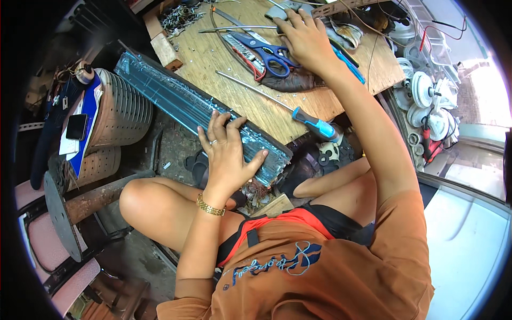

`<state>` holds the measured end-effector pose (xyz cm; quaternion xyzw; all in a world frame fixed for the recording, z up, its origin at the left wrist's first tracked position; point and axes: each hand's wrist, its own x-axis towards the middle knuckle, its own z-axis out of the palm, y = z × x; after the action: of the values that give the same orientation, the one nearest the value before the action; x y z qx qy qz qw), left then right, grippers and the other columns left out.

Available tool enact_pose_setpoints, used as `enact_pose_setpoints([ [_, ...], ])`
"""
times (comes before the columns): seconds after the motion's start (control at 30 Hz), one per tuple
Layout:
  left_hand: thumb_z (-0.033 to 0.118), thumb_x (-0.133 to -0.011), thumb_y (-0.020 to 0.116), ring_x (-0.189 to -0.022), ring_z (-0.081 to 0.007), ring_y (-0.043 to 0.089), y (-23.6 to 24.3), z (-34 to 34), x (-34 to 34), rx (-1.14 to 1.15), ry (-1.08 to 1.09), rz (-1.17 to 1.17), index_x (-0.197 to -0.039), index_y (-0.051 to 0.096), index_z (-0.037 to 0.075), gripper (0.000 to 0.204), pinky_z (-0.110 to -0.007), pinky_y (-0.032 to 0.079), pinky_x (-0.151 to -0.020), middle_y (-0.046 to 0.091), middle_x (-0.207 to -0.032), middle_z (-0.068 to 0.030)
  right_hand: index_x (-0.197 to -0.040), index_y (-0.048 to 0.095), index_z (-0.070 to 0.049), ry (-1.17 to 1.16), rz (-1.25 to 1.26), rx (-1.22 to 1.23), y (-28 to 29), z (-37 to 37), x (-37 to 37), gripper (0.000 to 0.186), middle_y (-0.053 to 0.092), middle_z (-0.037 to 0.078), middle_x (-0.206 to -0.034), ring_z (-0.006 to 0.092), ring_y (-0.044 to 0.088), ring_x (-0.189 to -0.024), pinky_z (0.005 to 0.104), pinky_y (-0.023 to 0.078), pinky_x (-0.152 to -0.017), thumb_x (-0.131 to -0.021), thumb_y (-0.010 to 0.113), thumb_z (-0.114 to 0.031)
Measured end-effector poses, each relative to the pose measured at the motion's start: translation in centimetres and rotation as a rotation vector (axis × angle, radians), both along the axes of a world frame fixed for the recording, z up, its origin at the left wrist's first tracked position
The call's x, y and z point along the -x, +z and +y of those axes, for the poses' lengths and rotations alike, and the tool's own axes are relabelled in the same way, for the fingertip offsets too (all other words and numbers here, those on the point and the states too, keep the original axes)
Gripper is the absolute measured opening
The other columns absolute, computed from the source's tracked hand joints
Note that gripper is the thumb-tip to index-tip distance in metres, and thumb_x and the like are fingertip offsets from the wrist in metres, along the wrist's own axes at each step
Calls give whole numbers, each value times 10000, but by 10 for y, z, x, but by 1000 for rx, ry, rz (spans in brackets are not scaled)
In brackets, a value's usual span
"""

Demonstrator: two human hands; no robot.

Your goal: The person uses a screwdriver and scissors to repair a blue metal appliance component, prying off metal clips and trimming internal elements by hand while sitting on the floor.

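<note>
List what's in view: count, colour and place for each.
Table: 1, pale wood, top centre.
Long panel: 1, dark, along table's left edge.
Screwdriver: 1, blue handle, table's near edge.
Scissors: 1, blue handles, mid-table.
Metal bits: uncountable, grey, table's far corner.
Phone: 1, black, far left.
Perforated drum: 1+, brownish, left.
Round parts: several, white, right of table.
Wristwatch: 1, gold, left wrist.
Shirt: 1, orange-brown, bottom.
Left hand: 1, bare, on the panel.
Right hand: 1, bare, over table's far side.

long dark panel (173,100), kinda bluish | crinkly, shiny plastic-looking wrap on it | sitting diagonally along the edge of the wooden tabletop (197,69) | thin silver rod (237,28), tip pointing left
</note>
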<state>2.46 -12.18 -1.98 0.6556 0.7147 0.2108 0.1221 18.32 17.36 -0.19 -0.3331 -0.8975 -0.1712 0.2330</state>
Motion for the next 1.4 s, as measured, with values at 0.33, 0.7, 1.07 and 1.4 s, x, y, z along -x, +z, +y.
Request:
enact_pose_setpoints([
  [0.33,621,-645,907,-1548,-428,292,0,-3,-6,-17,69,52,-1419,509,79,1025,-732,106,-1241,422,-1480,-211,-1058,776,-105,213,64,355,17,-54,3,196,717,96,-1087,329,649,-1062,453,576,-846,-895,743,-210],
  [0.7,636,-702,876,-1561,-435,263,-7,-6,0,-39,24,54,-1446,495,64,1013,-736,74,-1234,419,-1491,-219,-1489,545,-111,28,-42,547,-5,-30,42,632,686,209,-1329,458,617,-1183,510,501,-1053,-874,640,0],
  [1.07,664,-714,860,-1563,-426,258,-4,-2,-6,-62,14,31,-1455,488,39,1038,-725,65,-1242,414,-1498,-223,-1400,626,-81,32,129,572,-5,-25,6,589,679,261,-1293,456,638,-1193,508,513,-1062,-820,715,-130],
  [1.4,666,-708,868,-1569,-425,260,-6,-3,-4,-97,22,-10,-1429,493,18,1039,-728,70,-1246,421,-1499,-227,-1376,601,-6,-22,460,1011,74,-112,-124,409,686,118,-1059,167,640,-935,354,533,-844,-1016,619,-199],
])
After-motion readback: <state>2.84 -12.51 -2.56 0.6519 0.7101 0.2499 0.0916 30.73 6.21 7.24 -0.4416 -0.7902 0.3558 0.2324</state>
